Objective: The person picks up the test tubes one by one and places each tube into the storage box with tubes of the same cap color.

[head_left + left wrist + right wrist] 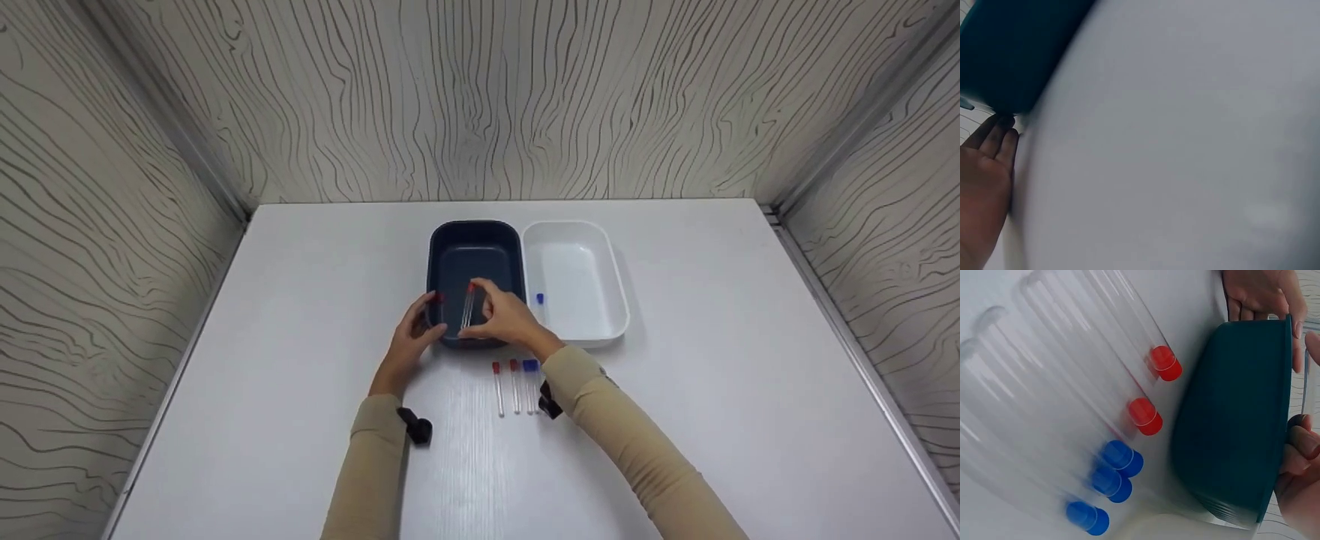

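A test tube with a red cap (470,288) stands steeply tilted over the dark blue bin (476,232). My right hand (511,321) pinches it lengthwise, with a fingertip at the cap and the thumb at the glass end. Around the bin's near left corner, my left hand (409,343) holds the rim, thumb and forefinger over it and other fingers (995,138) along the outer wall. Another red cap (440,298) shows inside the bin close to the left fingertips; its tube is barely visible there.
A white bin (616,285) adjoins the blue one on the right, with a blue-capped tube (540,298) inside. In front of the bins lie two red-capped tubes (1145,416) and three blue-capped tubes (1088,517). Patterned walls (480,97) enclose the white table (300,300).
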{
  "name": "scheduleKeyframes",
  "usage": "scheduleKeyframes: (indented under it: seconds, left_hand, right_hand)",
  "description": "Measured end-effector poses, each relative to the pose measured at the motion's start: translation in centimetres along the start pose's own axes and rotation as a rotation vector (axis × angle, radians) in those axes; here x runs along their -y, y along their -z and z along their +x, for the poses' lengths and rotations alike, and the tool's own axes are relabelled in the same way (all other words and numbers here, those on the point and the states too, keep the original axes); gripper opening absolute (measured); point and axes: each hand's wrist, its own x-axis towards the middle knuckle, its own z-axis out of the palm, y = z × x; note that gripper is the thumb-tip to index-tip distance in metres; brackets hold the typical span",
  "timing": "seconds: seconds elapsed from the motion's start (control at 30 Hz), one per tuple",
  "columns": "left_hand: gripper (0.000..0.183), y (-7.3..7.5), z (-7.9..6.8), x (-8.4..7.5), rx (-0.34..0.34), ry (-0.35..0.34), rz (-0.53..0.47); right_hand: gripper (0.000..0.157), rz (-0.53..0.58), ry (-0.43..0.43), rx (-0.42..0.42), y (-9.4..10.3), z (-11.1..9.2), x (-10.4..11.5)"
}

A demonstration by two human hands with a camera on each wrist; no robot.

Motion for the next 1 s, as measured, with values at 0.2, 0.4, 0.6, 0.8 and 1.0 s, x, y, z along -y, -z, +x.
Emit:
scheduleKeyframes:
  seconds: [0.2, 0.4, 0.6, 0.8, 1.0]
  left_hand:
    - [0.065, 0.1, -0.2, -0.6, 0.029, -0.039, -0.016]
    - [0.065, 0.2, -0.7, -2.0, 0.050, -0.052, -0.007]
    - [0.065, 0.2, -0.1, -0.4, 0.029, -0.055, 0.003]
    - [0.066, 0.1, -1.2, -2.6, 0.044, -0.011, -0.012]
    - [0.066, 0.1, -1.3, -2.9, 0.046, -0.010, -0.028]
  right_hand:
    - [0.093, 0.006, -0.042, 0.005, -0.3, 0.8, 0.0]
    - [0.094, -0.034, -0.091, -0.008, -0.8, 1.4, 0.0]
    - [0.093, -0.074, -0.094, -0.002, -1.2, 1.7, -0.3]
    - [0.093, -0.103, -0.112, 0.005, -1.4, 1.8, -0.3]
    - [0.086, -0.179, -0.146, 0.049, -1.6, 1.8, -0.2]
